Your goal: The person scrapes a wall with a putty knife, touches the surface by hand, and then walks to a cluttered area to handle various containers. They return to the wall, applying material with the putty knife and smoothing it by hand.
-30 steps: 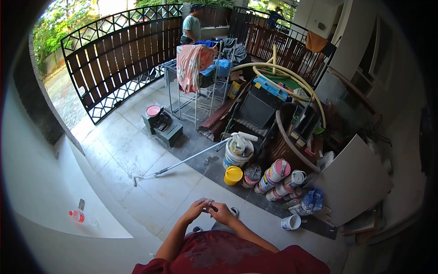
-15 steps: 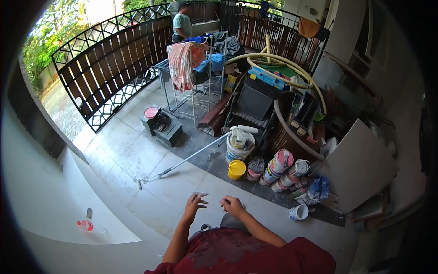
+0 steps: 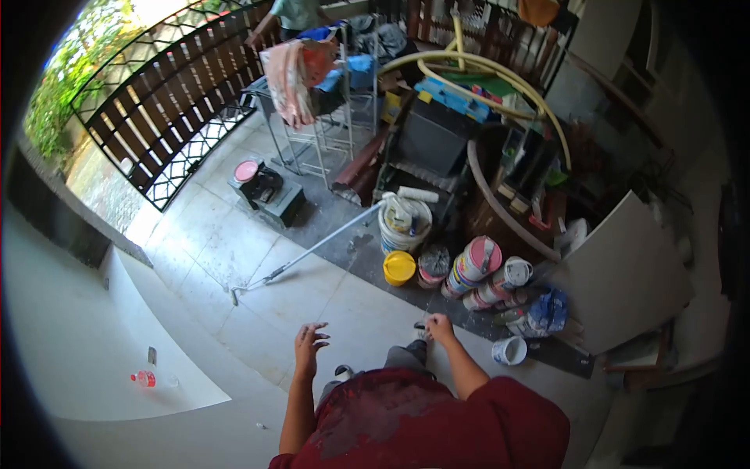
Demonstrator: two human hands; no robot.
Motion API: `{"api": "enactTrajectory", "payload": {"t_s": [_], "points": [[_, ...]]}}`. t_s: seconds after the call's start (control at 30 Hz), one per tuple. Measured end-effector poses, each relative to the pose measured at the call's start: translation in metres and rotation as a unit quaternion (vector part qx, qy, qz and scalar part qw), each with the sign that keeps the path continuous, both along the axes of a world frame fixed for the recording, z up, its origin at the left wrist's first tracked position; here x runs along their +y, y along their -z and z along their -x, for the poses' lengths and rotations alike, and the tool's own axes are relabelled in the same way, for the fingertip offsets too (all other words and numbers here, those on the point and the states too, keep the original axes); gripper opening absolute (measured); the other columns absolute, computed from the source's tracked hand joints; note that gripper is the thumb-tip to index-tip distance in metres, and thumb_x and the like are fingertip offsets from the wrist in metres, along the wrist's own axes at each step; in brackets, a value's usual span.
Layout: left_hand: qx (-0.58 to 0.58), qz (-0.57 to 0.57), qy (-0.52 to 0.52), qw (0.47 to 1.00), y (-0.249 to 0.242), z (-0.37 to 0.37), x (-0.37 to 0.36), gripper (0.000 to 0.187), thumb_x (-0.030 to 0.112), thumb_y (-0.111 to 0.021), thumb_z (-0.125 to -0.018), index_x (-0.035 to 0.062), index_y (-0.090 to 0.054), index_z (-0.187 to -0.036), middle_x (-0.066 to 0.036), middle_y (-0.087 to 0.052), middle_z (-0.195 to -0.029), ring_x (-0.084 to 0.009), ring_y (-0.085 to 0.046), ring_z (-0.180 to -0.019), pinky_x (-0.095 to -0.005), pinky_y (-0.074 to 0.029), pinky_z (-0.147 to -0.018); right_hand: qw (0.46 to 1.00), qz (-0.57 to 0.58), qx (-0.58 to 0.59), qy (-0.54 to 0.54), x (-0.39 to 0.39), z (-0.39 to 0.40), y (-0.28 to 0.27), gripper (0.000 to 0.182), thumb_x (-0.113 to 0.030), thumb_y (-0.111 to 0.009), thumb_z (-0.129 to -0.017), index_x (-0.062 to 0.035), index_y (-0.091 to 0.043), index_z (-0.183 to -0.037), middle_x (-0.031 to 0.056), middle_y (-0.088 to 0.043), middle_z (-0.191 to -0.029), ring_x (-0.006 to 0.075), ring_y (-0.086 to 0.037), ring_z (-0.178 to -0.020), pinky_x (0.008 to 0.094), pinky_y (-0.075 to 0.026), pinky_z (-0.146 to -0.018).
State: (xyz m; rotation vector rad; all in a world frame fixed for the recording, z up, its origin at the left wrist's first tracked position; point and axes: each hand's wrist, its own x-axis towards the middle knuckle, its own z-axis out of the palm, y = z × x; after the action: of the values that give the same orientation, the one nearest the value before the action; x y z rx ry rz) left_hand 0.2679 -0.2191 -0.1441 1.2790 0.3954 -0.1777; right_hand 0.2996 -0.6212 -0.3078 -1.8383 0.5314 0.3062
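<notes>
Over the pale tiled floor (image 3: 305, 301), my left hand (image 3: 309, 348) is raised with its fingers spread and holds nothing. My right hand (image 3: 440, 327) hangs in the air above one shoe, its fingers curled in and no object visible in them. Neither hand touches anything around it. The nearest things ahead of the right hand are a yellow bucket (image 3: 399, 268), a paint tub with a pink lid (image 3: 478, 256) and a white pail (image 3: 509, 351). A paint roller on a long pole (image 3: 316, 248) slopes from the floor up to a large white bucket (image 3: 405, 227).
A drying rack with clothes (image 3: 293, 82) stands near the slatted gate (image 3: 168, 105), with another person (image 3: 293, 17) behind it. A grey-green box (image 3: 277, 205) sits on the floor. At right, a board (image 3: 629, 277) leans. A red-capped bottle (image 3: 144, 380) rests on the white ledge (image 3: 70, 336).
My hands have moved apart, the left one leftward and the right one rightward, its fingers now more curled. The view has tipped down, and the other person has shifted left with an arm toward the gate.
</notes>
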Motion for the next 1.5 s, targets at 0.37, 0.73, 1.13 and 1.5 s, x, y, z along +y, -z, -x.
{"api": "enactTrajectory", "payload": {"t_s": [0.37,0.73,1.13,1.5], "points": [[0.151,-0.107,-0.213,0.959,0.027,0.015,-0.106,0.038,0.032,-0.052,-0.100,0.0040,-0.051,-0.126,-0.009,-0.061,-0.127,-0.0245,-0.063,-0.098,-0.0399,-0.051,-0.083,0.968,0.140,0.147,0.146,-0.239,-0.146,0.066,0.029,-0.033,-0.065,-0.088,-0.0044,-0.065,-0.083,0.0140,-0.069,-0.067,0.0285,-0.069,-0.060,0.0402,-0.054,-0.050],[0.242,-0.199,-0.333,0.889,0.032,0.077,-0.148,0.025,0.022,-0.053,-0.099,0.0005,-0.058,-0.111,-0.013,-0.069,-0.107,-0.0201,-0.067,-0.077,-0.0319,-0.056,-0.061,0.958,0.241,0.136,0.070,-0.318,-0.227,0.149,0.082,-0.063,-0.066,-0.076,0.0041,-0.060,-0.124,0.0278,-0.061,-0.125,0.0453,-0.054,-0.121,0.0551,-0.040,-0.104],[0.102,-0.410,-0.087,0.902,-0.065,-0.090,-0.132,0.056,0.045,-0.059,-0.096,0.0046,-0.054,-0.134,-0.015,-0.061,-0.125,-0.0208,-0.063,-0.103,-0.0350,-0.052,-0.083,0.954,0.125,0.202,0.184,-0.226,-0.274,0.118,0.075,-0.040,-0.072,-0.081,0.0046,-0.043,-0.134,0.0227,-0.067,-0.105,0.0351,-0.072,-0.079,0.0398,-0.060,-0.061],[0.008,-0.375,-0.198,0.906,-0.175,-0.171,-0.026,0.081,0.036,-0.065,-0.094,0.0009,-0.021,-0.152,-0.018,-0.063,-0.119,-0.0191,-0.067,-0.086,-0.0305,-0.054,-0.069,0.937,-0.293,0.152,-0.113,-0.093,-0.230,-0.007,0.023,-0.027,-0.060,-0.089,-0.0086,-0.054,-0.101,0.0109,-0.066,-0.080,0.0226,-0.064,-0.056,0.0361,-0.055,-0.051]]}}
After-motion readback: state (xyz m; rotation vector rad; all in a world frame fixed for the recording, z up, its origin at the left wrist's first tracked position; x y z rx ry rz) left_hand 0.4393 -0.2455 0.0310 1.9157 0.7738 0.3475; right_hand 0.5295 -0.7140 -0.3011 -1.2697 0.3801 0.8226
